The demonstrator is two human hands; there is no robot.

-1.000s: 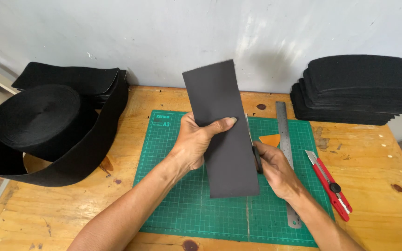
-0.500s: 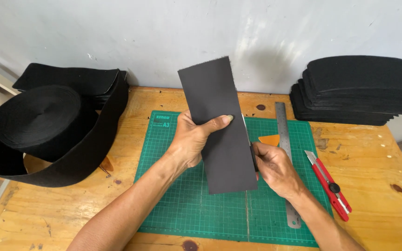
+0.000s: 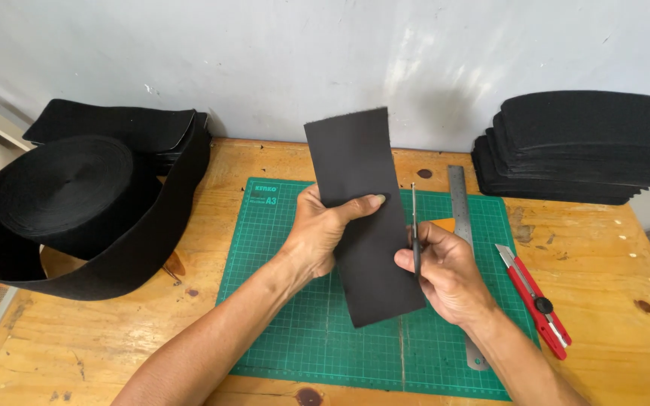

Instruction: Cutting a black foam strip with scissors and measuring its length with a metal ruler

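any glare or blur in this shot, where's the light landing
Head view: sharp throughout, no motion blur on the left hand or right hand; a soft bright patch sits on the wall above the dark strip; the cutting mat shows no glare; the black roll and stacked pads lose detail in their darkness.

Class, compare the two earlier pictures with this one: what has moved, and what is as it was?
The right hand has brought its scissors up along the right edge of the black strip, blades now pointing upward. The left hand keeps its grip on the strip. Ruler, red knife, roll and stack unchanged.
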